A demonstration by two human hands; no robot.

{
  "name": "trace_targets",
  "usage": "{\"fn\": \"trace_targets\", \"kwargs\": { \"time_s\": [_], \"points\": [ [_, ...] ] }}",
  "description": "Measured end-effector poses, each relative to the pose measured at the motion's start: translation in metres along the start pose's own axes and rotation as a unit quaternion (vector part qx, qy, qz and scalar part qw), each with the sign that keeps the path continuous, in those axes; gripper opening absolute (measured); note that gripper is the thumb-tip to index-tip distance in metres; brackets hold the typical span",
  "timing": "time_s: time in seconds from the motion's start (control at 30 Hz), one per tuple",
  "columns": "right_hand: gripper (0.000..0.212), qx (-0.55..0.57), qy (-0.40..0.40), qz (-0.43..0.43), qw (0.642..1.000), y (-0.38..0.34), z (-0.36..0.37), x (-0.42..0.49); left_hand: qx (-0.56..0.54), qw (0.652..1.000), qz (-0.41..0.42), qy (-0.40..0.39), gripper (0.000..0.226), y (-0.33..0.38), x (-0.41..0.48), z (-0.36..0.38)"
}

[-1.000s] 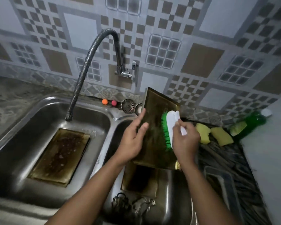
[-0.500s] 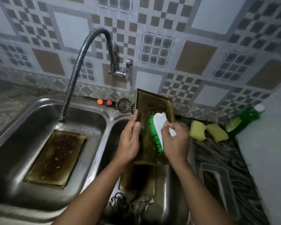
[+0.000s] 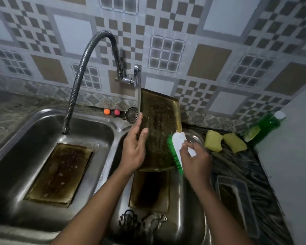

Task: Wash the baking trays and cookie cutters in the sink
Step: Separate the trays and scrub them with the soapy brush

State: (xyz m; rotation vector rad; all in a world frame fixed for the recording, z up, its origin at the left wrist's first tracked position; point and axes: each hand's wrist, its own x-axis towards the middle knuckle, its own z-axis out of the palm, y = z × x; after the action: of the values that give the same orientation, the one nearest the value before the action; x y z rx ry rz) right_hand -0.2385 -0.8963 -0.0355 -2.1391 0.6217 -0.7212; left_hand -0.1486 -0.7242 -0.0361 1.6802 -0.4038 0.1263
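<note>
Evidently mid-scrub. Stood one stained baking tray (image 3: 160, 121) on end over the right basin of the double sink (image 3: 117, 128), lower edge just above a second tray (image 3: 149, 190) lying flat on that basin's floor. Braced it with the left hand (image 3: 134, 149), fingers straight along the left rim and thumb laid on the face, pressing rather than clenching. Gripped the white handle of a green-bristled scrub brush (image 3: 176, 147) in the right hand (image 3: 197, 161), fingers curled round it, bristles at the tray's lower right edge and seemingly touching.

Noted a third tray (image 3: 60, 174), badly browned, flat in the left basin below the flexible faucet hose (image 3: 78, 76). Noted wire cookie cutters (image 3: 141, 222) heaped at the near edge of the right basin, touched by neither hand. Noted two yellow sponges (image 3: 214, 143) and a green dish soap bottle (image 3: 265, 127) at the counter's far right edge, by the wall.

Judged the held tray stiff, thin sheet metal: light enough for one hand, yet probably greasy and slick once wet, with raised rims perhaps sharp. Best taken by a long rim, thumb inside and fingers behind, to resist swinging under brush pressure. Judged the cutters light, springy, easily bent or tangled, and better lifted singly by the outer band.
</note>
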Motion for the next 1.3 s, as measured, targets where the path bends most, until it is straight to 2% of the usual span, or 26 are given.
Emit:
{"fn": "trace_targets", "kwargs": {
  "time_s": [0.1,0.23,0.33,0.47,0.57,0.67,0.77,0.87,0.93,1.0,1.07,1.13,1.2,1.3],
  "points": [
    [0.014,0.021,-0.028,-0.044,0.998,-0.025,0.012,-0.008,-0.009,1.000,-0.010,-0.004,0.052,0.001,-0.001,0.009],
    [0.020,0.057,-0.085,-0.080,0.992,-0.016,0.008,-0.028,-0.046,0.996,-0.051,0.052,0.054,-0.003,0.007,-0.003],
    [0.011,0.056,-0.056,-0.036,0.996,0.002,-0.003,-0.022,-0.049,0.995,-0.079,0.033,0.068,-0.009,0.002,-0.016],
    [0.027,0.112,-0.002,-0.020,0.993,-0.003,-0.015,-0.007,-0.017,0.994,-0.105,0.016,0.084,-0.027,-0.005,-0.029],
    [0.033,0.139,-0.053,0.030,0.988,0.001,-0.018,0.005,-0.007,0.994,-0.113,-0.004,0.087,-0.027,-0.010,-0.027],
    [0.038,0.111,-0.133,0.059,0.983,0.009,-0.016,0.012,-0.018,0.991,-0.127,-0.038,0.090,-0.025,-0.019,-0.023],
    [0.041,0.156,-0.186,0.090,0.966,0.012,-0.017,0.008,-0.034,0.990,-0.127,-0.053,0.097,-0.030,-0.026,-0.018],
    [0.039,0.224,-0.192,0.138,0.945,0.010,-0.018,0.000,-0.040,0.988,-0.137,-0.062,0.099,-0.036,-0.030,-0.013],
    [0.037,0.241,-0.171,0.147,0.944,0.010,-0.016,-0.004,-0.003,0.991,-0.122,-0.060,0.101,-0.041,-0.031,-0.010],
    [0.033,0.215,-0.156,0.129,0.956,0.009,-0.013,-0.006,0.035,0.992,-0.104,-0.059,0.092,-0.038,-0.030,-0.007],
    [0.029,0.155,-0.142,0.095,0.973,0.008,-0.007,-0.010,0.032,0.992,-0.077,-0.099,0.077,-0.024,-0.029,0.002],
    [0.026,0.102,-0.128,0.071,0.984,0.006,-0.001,-0.016,-0.012,0.982,-0.086,-0.170,0.067,-0.006,-0.031,0.015],
    [0.026,0.081,-0.132,0.051,0.987,0.004,0.007,-0.022,-0.075,0.968,-0.119,-0.209,0.061,0.003,-0.035,0.027],
    [0.034,0.059,-0.182,0.018,0.981,0.001,0.015,-0.031,-0.154,0.961,-0.160,-0.167,0.059,0.009,-0.036,0.034]
  ]
}}
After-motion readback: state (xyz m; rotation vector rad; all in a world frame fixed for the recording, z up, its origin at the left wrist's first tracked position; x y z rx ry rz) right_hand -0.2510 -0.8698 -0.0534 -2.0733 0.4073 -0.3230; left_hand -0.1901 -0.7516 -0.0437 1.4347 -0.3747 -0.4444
